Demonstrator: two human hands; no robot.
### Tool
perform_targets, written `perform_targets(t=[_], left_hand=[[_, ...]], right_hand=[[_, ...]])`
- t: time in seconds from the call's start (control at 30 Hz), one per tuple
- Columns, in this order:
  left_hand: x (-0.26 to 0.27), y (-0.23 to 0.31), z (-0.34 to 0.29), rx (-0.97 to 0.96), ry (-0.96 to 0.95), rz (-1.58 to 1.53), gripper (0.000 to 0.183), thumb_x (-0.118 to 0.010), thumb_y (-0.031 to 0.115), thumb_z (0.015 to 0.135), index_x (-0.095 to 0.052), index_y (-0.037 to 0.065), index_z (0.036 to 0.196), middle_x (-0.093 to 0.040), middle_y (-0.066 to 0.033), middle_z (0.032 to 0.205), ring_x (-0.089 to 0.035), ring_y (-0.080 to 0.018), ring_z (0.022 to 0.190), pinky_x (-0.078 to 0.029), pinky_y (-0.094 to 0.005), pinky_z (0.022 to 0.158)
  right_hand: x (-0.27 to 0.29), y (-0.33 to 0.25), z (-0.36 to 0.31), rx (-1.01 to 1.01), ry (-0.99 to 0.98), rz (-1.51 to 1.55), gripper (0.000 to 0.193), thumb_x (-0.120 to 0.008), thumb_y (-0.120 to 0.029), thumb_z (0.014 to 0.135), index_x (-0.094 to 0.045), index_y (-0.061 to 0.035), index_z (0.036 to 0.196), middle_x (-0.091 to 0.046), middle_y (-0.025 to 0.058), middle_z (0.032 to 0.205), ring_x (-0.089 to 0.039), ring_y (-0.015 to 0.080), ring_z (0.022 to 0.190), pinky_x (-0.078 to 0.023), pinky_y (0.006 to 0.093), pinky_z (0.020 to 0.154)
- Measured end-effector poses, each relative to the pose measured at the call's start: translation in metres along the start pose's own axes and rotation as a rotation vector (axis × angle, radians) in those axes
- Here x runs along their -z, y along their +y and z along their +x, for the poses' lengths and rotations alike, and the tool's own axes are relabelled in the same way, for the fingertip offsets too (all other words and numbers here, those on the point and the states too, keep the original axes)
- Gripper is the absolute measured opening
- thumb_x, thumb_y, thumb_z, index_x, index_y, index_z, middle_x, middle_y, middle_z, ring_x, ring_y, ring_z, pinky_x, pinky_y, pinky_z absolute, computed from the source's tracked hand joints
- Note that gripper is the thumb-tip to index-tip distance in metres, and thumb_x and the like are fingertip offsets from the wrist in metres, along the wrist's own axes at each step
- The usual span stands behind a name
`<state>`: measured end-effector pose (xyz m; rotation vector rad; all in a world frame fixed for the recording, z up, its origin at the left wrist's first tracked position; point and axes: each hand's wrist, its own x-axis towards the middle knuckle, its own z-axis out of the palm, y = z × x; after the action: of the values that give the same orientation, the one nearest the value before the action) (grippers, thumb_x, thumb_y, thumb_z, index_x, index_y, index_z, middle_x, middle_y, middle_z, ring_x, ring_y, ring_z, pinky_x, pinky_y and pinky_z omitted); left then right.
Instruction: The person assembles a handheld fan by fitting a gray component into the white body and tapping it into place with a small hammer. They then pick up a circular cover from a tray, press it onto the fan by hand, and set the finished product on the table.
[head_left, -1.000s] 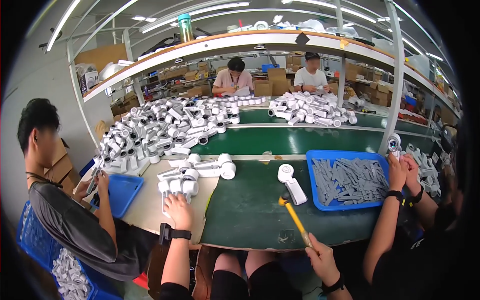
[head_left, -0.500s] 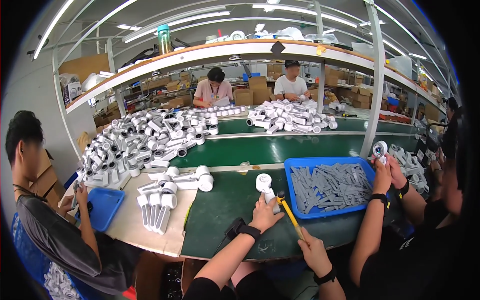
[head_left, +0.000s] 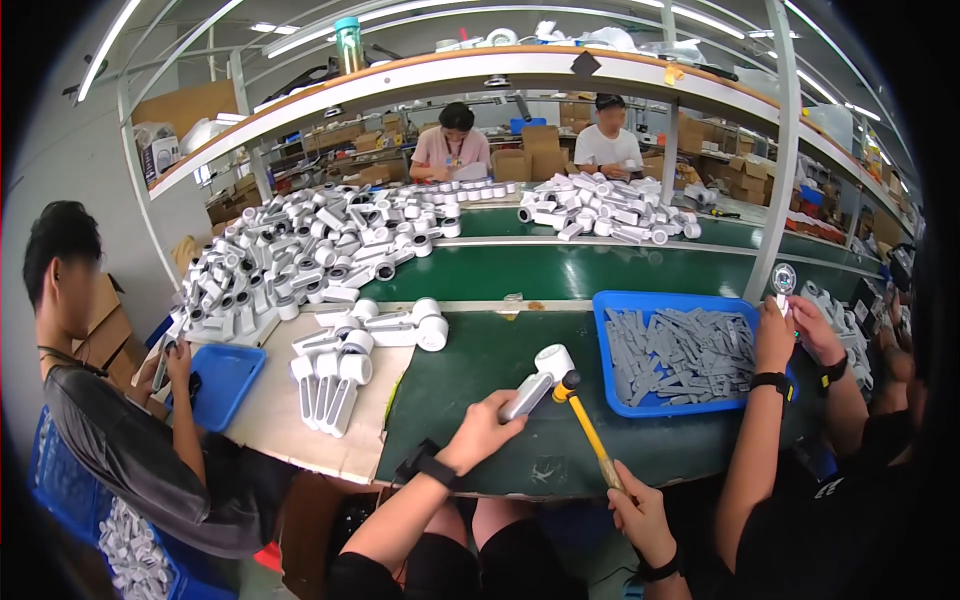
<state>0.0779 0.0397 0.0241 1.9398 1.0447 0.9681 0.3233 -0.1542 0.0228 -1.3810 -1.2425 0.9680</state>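
Observation:
My left hand [head_left: 482,432] is closed around the lower end of a white handheld fan [head_left: 551,362] with a round head and a grey strip along its handle. The fan lies slanted on the green worktop [head_left: 450,385], its head pointing away from me. In my right hand [head_left: 642,510] is a hammer [head_left: 594,437] with a yellow shaft and a dark head. That head is right beside the fan's handle, just below the round part; whether they touch I cannot tell.
A blue tray [head_left: 601,345] of grey strips [head_left: 685,355] stands to the right. On cardboard at left lie several white fans [head_left: 340,370], with a large pile [head_left: 300,250] behind. Co-workers sit on both sides; the right one holds a fan [head_left: 783,283]. A shelf [head_left: 500,70] spans overhead.
My left hand has slid to the handle's lower end and turned the fan, so its grey strip now shows. The hammer remains close to the handle. My view has shifted slightly left.

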Motion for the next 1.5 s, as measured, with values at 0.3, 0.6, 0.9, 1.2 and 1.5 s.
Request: perform_targets(t=[0.3, 0.6, 0.9, 1.2, 1.5], left_hand=[[0.057, -0.026, -0.095, -0.031, 0.290, 0.138, 0.034, -0.073, 0.022, 0.090, -0.066, -0.001, 0.114, -0.069, -0.0125, 0.092, -0.065, -0.0187, 0.088, -0.051, -0.0304, 0.082], [0.067, -0.032, -0.096, 0.004, 0.295, 0.140, 0.027, -0.083, 0.018, 0.076, -0.074, 0.003, 0.097, -0.072, -0.0085, 0.092, -0.059, -0.0261, 0.091, -0.047, -0.0366, 0.085], [0.066, -0.032, -0.094, -0.019, 0.313, 0.154, 0.030, -0.086, 0.019, 0.074, -0.074, 0.003, 0.096, -0.072, -0.0088, 0.093, -0.061, -0.0258, 0.091, -0.049, -0.0363, 0.083], [0.066, -0.032, -0.097, 0.027, 0.305, 0.189, 0.032, -0.085, 0.022, 0.074, -0.075, 0.005, 0.099, -0.073, -0.0093, 0.093, -0.062, -0.0259, 0.091, -0.050, -0.0360, 0.086], [0.069, -0.036, -0.108, -0.032, 0.346, 0.165, 0.034, -0.085, 0.022, 0.075, -0.073, 0.003, 0.099, -0.071, -0.0099, 0.093, -0.061, -0.0260, 0.087, -0.050, -0.0358, 0.082]], right_hand=[[-0.032, -0.021, -0.004, 0.066, -0.239, -0.049, 0.052, -0.060, -0.003, 0.091, -0.050, -0.0030, 0.142, -0.059, 0.0018, 0.076, -0.051, 0.0058, 0.054, -0.041, 0.0199, 0.050], [-0.058, -0.051, -0.007, 0.458, -0.232, -0.341, 0.049, -0.063, -0.001, 0.090, -0.052, 0.0013, 0.137, -0.058, 0.0133, 0.082, -0.057, 0.0220, 0.068, -0.046, 0.0293, 0.065], [-0.062, -0.058, -0.014, 0.476, -0.191, -0.364, 0.049, -0.061, 0.001, 0.090, -0.050, 0.0036, 0.138, -0.058, 0.0122, 0.082, -0.055, 0.0180, 0.068, -0.046, 0.0278, 0.066], [-0.066, -0.049, -0.012, 0.446, -0.256, -0.432, 0.048, -0.061, 0.000, 0.091, -0.051, 0.0021, 0.137, -0.060, 0.0123, 0.083, -0.056, 0.0174, 0.070, -0.046, 0.0279, 0.068], [-0.071, -0.073, -0.014, 0.390, -0.272, -0.348, 0.047, -0.062, -0.002, 0.091, -0.051, 0.0025, 0.137, -0.062, 0.0172, 0.088, -0.061, 0.0287, 0.075, -0.049, 0.0318, 0.072]])
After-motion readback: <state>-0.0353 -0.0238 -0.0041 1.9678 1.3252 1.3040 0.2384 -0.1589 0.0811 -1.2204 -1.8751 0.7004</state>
